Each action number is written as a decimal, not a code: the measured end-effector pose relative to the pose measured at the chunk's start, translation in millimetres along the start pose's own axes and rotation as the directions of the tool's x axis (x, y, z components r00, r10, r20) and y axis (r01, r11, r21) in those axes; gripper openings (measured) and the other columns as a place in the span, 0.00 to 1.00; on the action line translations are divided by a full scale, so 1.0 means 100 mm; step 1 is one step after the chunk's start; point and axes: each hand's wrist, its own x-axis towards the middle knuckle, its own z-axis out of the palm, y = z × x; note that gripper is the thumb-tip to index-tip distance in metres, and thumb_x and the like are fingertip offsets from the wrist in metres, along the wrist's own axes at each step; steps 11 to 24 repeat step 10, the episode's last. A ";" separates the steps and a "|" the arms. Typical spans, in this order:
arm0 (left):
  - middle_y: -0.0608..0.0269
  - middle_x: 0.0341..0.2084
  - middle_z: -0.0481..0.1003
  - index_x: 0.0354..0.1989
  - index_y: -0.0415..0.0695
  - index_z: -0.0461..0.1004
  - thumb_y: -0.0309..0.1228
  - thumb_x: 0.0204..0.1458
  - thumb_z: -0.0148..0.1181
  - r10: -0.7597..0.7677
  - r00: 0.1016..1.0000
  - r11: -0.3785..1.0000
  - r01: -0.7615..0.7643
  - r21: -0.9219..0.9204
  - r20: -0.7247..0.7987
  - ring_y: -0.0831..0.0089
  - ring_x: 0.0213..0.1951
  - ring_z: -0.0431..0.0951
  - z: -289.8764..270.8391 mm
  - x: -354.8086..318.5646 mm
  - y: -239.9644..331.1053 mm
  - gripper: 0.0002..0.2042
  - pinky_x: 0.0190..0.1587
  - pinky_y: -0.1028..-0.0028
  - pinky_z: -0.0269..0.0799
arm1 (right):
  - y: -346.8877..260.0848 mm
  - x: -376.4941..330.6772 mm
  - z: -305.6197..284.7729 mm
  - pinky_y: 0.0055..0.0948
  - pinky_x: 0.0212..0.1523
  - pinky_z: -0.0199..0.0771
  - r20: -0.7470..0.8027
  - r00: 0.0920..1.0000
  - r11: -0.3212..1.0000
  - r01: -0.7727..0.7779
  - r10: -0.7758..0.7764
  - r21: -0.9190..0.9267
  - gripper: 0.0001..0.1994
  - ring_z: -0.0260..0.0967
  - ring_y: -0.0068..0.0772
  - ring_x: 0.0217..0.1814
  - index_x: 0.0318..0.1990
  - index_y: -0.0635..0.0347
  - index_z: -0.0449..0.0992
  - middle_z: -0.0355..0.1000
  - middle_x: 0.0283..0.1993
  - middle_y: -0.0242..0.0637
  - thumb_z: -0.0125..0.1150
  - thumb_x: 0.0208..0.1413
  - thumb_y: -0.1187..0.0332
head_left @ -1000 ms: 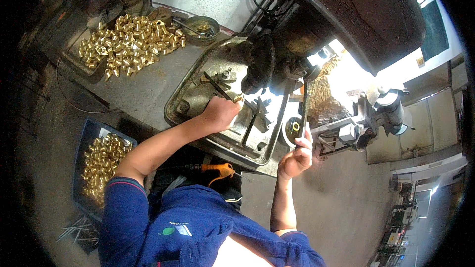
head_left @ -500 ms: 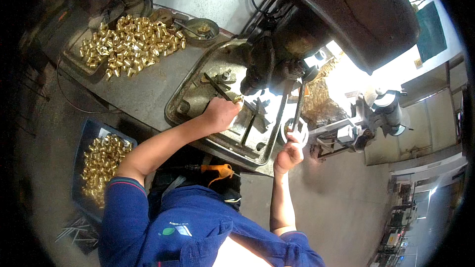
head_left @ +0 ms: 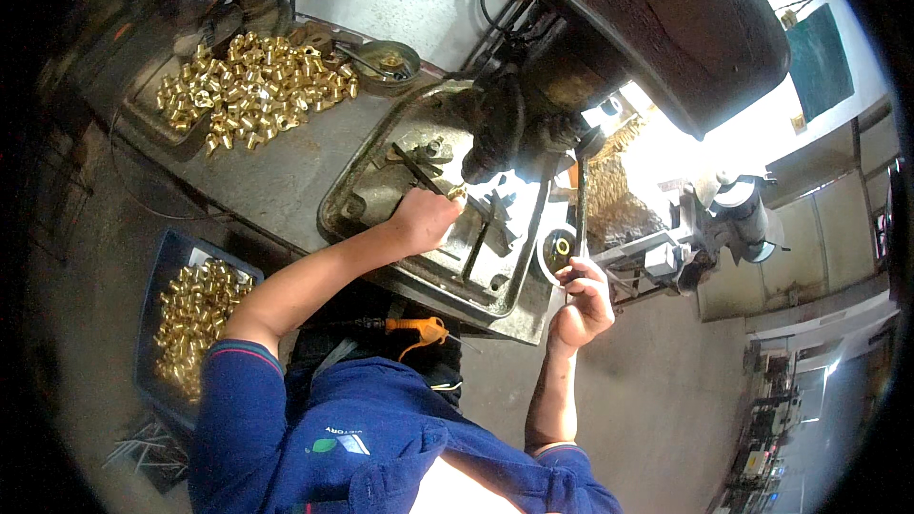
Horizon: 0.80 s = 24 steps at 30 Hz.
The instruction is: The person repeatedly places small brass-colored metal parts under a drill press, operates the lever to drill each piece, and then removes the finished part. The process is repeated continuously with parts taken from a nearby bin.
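Observation:
My left hand [head_left: 426, 222] is closed over the drill press table [head_left: 367, 171], its fingers pinching a small brass fitting [head_left: 458, 192] beneath the dark machine head [head_left: 500, 124]. Glare and my fingers cover part of the fitting. Off the table's right side, my right hand [head_left: 583, 305] wraps round the lower end of a long metal feed lever [head_left: 583, 200] that comes down from the machine. Dark clamping bars [head_left: 481, 246] lie bolted on the table near my left hand.
Brass fittings [head_left: 257, 86] are heaped on the bench at the back left. A blue bin [head_left: 152, 271] of similar fittings stands below, left of my arm. Near my right hand is a round white-rimmed dish [head_left: 550, 262]. An orange air gun [head_left: 417, 327] hangs at the bench front.
My right hand has moved right and slightly toward me, and the lever has swung with it, uncovering more of the dish. My left hand stays in place on the fitting.

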 end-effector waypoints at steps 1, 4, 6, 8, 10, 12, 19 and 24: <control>0.53 0.15 0.72 0.26 0.40 0.68 0.25 0.35 0.55 0.006 1.000 1.000 -0.006 -0.001 -0.006 0.57 0.22 0.75 0.00 0.00 0.00 0.07 0.25 0.60 0.68 | -0.02 0.01 0.00 0.30 0.36 0.69 -0.004 1.000 1.000 -0.003 0.003 -0.010 0.13 0.68 0.35 0.31 0.22 0.71 0.66 0.68 0.39 0.52 0.35 0.25 0.87; 0.52 0.15 0.71 0.26 0.40 0.68 0.25 0.35 0.55 0.031 0.999 0.999 -0.032 -0.018 -0.033 0.56 0.22 0.75 0.01 -0.01 -0.02 0.07 0.25 0.60 0.68 | -0.12 0.07 0.01 0.29 0.35 0.71 -0.020 1.000 1.000 0.003 -0.004 -0.016 0.12 0.69 0.35 0.31 0.21 0.71 0.66 0.68 0.38 0.50 0.37 0.23 0.87; 0.52 0.15 0.72 0.26 0.39 0.68 0.25 0.35 0.55 0.021 1.000 1.000 -0.021 -0.014 0.007 0.56 0.23 0.75 -0.01 -0.01 -0.01 0.07 0.25 0.60 0.68 | -0.13 0.10 0.00 0.27 0.30 0.71 -0.009 0.999 0.998 0.049 -0.050 -0.029 0.02 0.68 0.35 0.29 0.23 0.70 0.66 0.67 0.39 0.52 0.48 0.38 0.82; 0.52 0.16 0.72 0.26 0.39 0.68 0.24 0.34 0.55 0.012 0.999 1.000 -0.011 -0.012 0.031 0.56 0.23 0.75 -0.03 0.00 0.00 0.08 0.26 0.60 0.68 | -0.14 0.12 -0.02 0.28 0.30 0.72 -0.013 0.998 0.998 0.063 -0.063 0.012 0.09 0.69 0.36 0.29 0.24 0.69 0.66 0.67 0.40 0.52 0.58 0.41 0.71; 0.52 0.17 0.73 0.26 0.39 0.68 0.24 0.35 0.55 0.003 0.999 1.000 -0.002 -0.010 0.042 0.56 0.24 0.75 -0.03 -0.01 0.00 0.08 0.27 0.60 0.68 | -0.14 0.13 -0.03 0.28 0.30 0.72 -0.017 0.998 0.997 0.067 -0.066 0.032 0.14 0.69 0.36 0.29 0.24 0.69 0.67 0.67 0.40 0.52 0.63 0.42 0.66; 0.52 0.17 0.73 0.26 0.39 0.68 0.24 0.35 0.55 0.003 0.999 1.000 -0.002 -0.010 0.042 0.56 0.24 0.75 -0.03 -0.01 0.00 0.08 0.27 0.60 0.68 | -0.14 0.13 -0.03 0.28 0.30 0.72 -0.017 0.998 0.997 0.067 -0.066 0.032 0.14 0.69 0.36 0.29 0.24 0.69 0.67 0.67 0.40 0.52 0.63 0.42 0.66; 0.52 0.17 0.73 0.26 0.39 0.68 0.24 0.35 0.55 0.003 0.999 1.000 -0.002 -0.010 0.042 0.56 0.24 0.75 -0.03 -0.01 0.00 0.08 0.27 0.60 0.68 | -0.14 0.13 -0.03 0.28 0.30 0.72 -0.017 0.998 0.997 0.067 -0.066 0.032 0.14 0.69 0.36 0.29 0.24 0.69 0.67 0.67 0.40 0.52 0.63 0.42 0.66; 0.52 0.17 0.73 0.26 0.39 0.68 0.24 0.35 0.55 0.003 0.999 1.000 -0.002 -0.010 0.042 0.56 0.24 0.75 -0.03 -0.01 0.00 0.08 0.27 0.60 0.68 | -0.14 0.13 -0.03 0.28 0.30 0.72 -0.017 0.998 0.997 0.067 -0.066 0.032 0.14 0.69 0.36 0.29 0.24 0.69 0.67 0.67 0.40 0.52 0.63 0.42 0.66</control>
